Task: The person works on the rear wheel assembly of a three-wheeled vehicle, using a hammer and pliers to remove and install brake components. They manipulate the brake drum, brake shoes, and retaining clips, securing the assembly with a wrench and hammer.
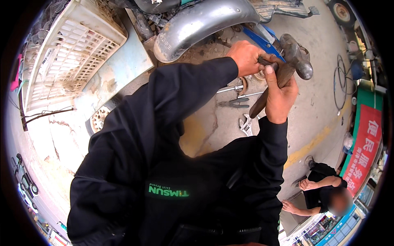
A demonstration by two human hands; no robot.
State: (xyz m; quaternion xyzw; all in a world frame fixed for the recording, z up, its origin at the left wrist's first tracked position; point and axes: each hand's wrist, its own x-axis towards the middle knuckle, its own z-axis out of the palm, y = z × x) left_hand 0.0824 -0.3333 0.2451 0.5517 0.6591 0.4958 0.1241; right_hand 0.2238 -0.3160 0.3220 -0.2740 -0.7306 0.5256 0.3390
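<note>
My left hand (245,56) is closed round a short dark metal rod (266,62), whose blunt end sticks out by the thumb. A ball-peen hammer (292,55) is in my right hand (282,98), gripped by its brown handle, with the metal head up beyond my fingers. The right thumb lies close to the rod's end; whether it touches cannot be made out. Below my hands, pliers (233,103) and an adjustable wrench (246,125) lie on the concrete. A silver shafted tool (230,89) lies beside a brown curved piece (245,85).
A silver mudguard (205,25) arches ahead of my left hand, with a blue metal part (258,40) beside it. At left, a white plastic crate (76,49) stands on a pale board (123,61). Another person (322,184) sits low at the right, near a red banner (363,143).
</note>
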